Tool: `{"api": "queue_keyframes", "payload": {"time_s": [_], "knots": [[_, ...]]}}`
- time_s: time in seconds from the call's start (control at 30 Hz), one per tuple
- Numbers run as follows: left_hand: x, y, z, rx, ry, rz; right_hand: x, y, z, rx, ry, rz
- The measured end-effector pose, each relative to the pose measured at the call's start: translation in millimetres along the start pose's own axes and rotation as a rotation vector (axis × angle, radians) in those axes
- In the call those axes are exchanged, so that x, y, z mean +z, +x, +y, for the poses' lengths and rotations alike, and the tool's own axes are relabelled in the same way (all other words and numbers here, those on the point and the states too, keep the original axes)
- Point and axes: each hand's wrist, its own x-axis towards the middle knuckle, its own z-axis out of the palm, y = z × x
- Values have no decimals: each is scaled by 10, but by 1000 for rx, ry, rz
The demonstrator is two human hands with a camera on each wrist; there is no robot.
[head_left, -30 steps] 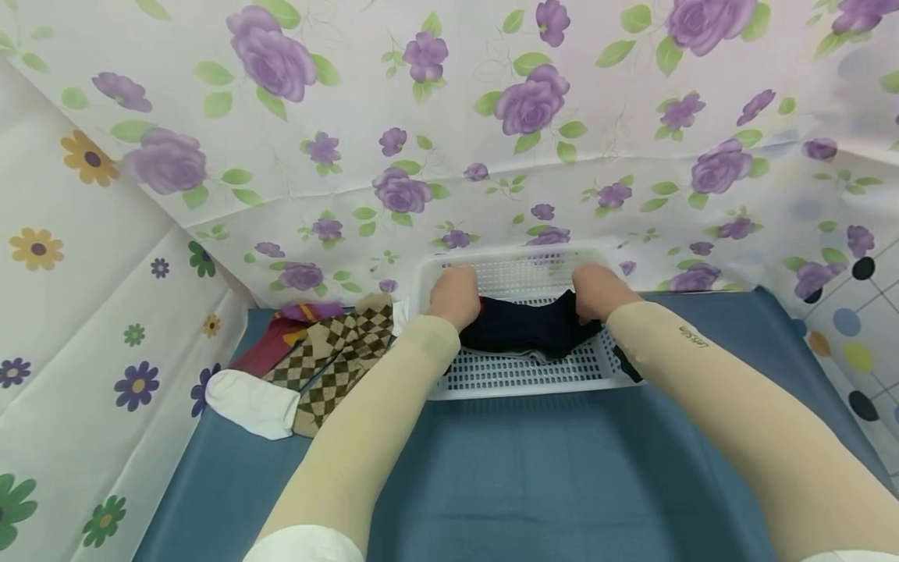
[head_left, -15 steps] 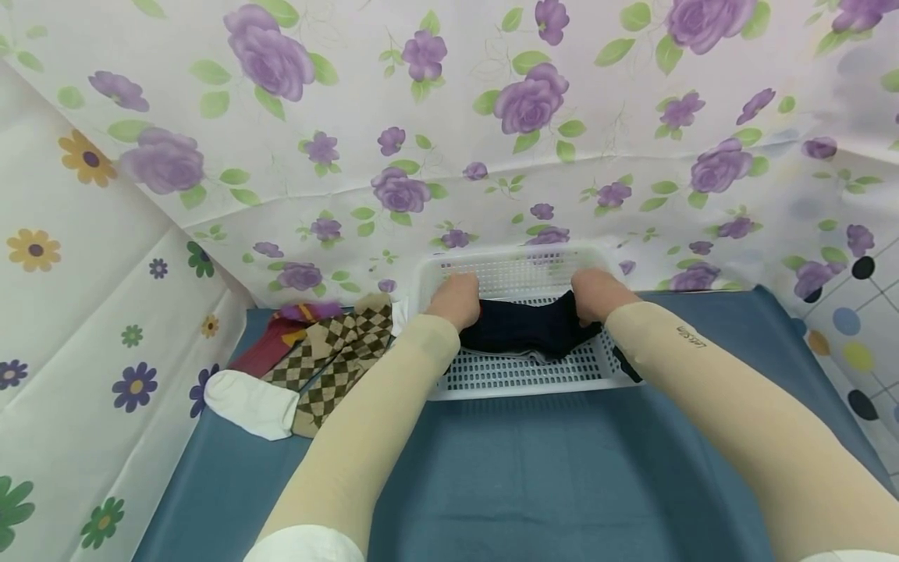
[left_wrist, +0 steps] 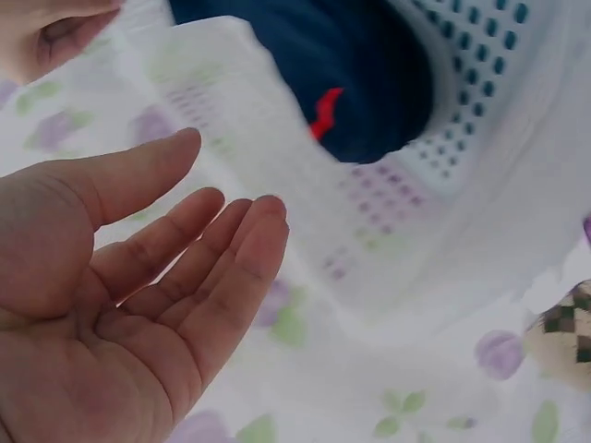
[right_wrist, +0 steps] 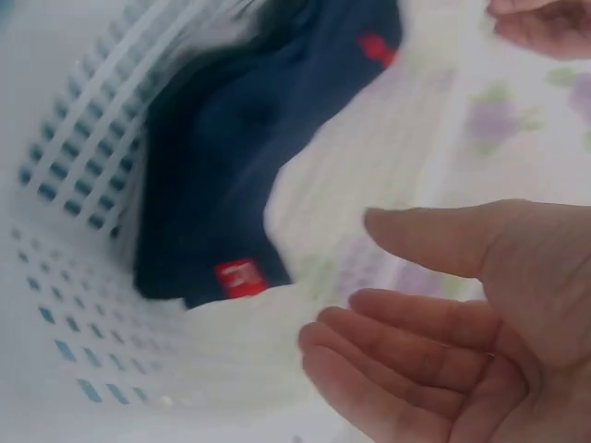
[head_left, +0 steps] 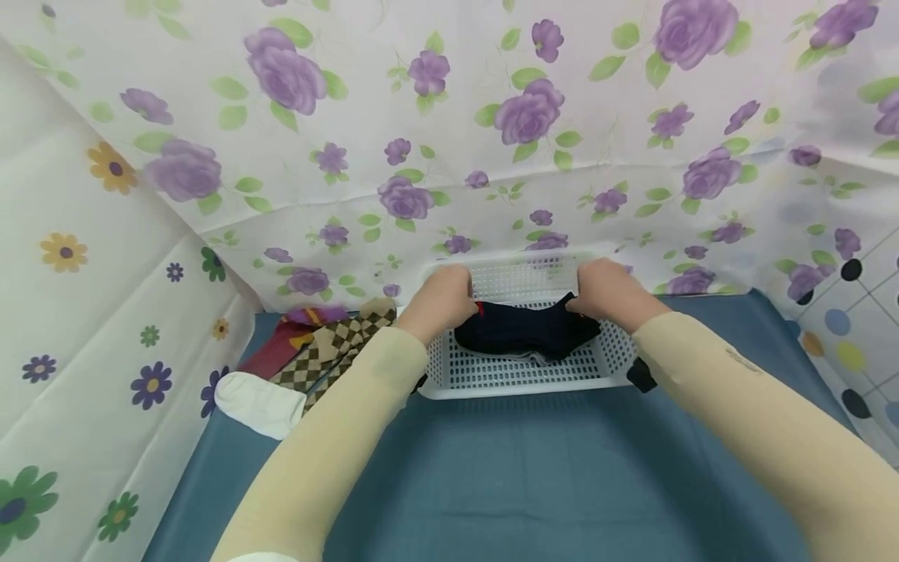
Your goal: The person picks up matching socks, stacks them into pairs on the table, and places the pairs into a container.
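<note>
Navy socks [head_left: 527, 329] with small red marks lie across the inside of a white perforated plastic basket [head_left: 520, 388]; a pale grey edge shows beneath them. At their left end, my left hand [head_left: 444, 300] hovers over the basket. The left wrist view shows that hand [left_wrist: 157, 305] palm up to the camera, fingers loosely bent, holding nothing, apart from the socks [left_wrist: 360, 83]. My right hand [right_wrist: 434, 332] is likewise relaxed and holds nothing in the right wrist view, beside the sock end with a red tag [right_wrist: 242, 277].
Left of the basket lie a white sock [head_left: 258, 403], brown checkered socks [head_left: 361, 328] and a maroon sock [head_left: 275, 350] with purple and yellow. They rest on a blue-covered table [head_left: 527, 468]. A floral sheet [head_left: 477, 218] hangs right behind the basket.
Both hands have let go of the navy socks' ends and drawn slightly apart, left hand leftward, right hand rightward. The socks stay in the basket. The head view has shifted slightly.
</note>
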Motion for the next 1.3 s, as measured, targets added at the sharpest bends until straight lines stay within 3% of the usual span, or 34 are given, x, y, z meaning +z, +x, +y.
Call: {"api": "queue_keyframes", "payload": {"time_s": [0.17, 0.33, 0.5, 0.63, 0.77, 1.03, 1.17, 1.3], "knots": [[-145, -329, 4, 32, -76, 117, -101, -381, -92, -72, 103, 127], [-187, -696, 16, 124, -120, 297, -62, -735, -134, -134, 170, 260], [-67, -999, 14, 179, -96, 450, 64, -1020, -155, -120, 236, 364], [117, -1214, 7, 202, -103, 519, 211, -1223, -174, -129, 236, 458], [335, -1392, -2, 203, -114, 519, 408, -1396, -177, -137, 207, 535], [745, -1632, -128, 128, -194, 425, 989, -1654, -105, -158, 224, 685], [998, -1729, -215, 90, -200, 352, 1277, -1714, -72, -138, 262, 678], [1225, -1794, -324, 29, -216, 261, 1436, -1711, -50, -119, 272, 651]]}}
